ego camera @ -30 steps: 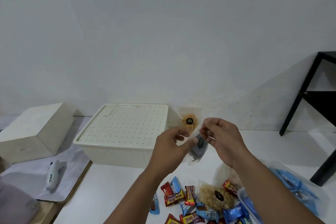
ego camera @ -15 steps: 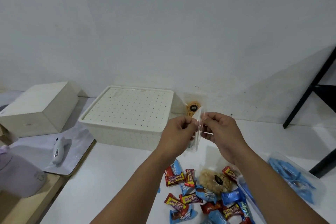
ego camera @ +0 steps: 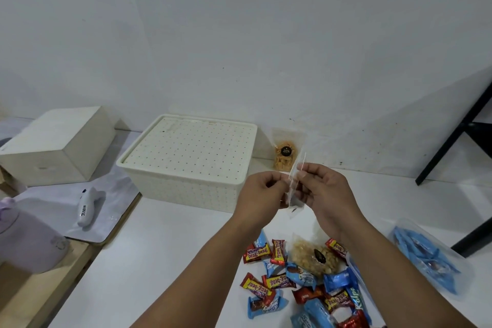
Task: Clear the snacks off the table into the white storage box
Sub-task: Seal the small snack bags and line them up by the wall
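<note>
My left hand (ego camera: 262, 194) and my right hand (ego camera: 323, 189) both pinch a small clear plastic bag (ego camera: 294, 189) held edge-on above the white table (ego camera: 159, 247). The white storage box (ego camera: 186, 157) stands just left of my hands with its perforated lid closed. A clear pouch of orange chips (ego camera: 286, 154) leans on the wall to the right of the box. Below my hands lies a pile of red and blue wrapped snack bars (ego camera: 279, 279) around a clear bag of pale crackers (ego camera: 311, 255).
A clear tub of blue wrapped snacks (ego camera: 428, 255) sits at the right. A black frame (ego camera: 452, 141) stands at the far right. To the left are a cream closed box (ego camera: 56, 146), a white handheld device (ego camera: 86, 208) on a grey mat, and a lilac jug (ego camera: 24, 234).
The view has tilted down, showing more of the snack pile. My hands have kept hold of the clear bag and turned it edge-on, close in front of the box.
</note>
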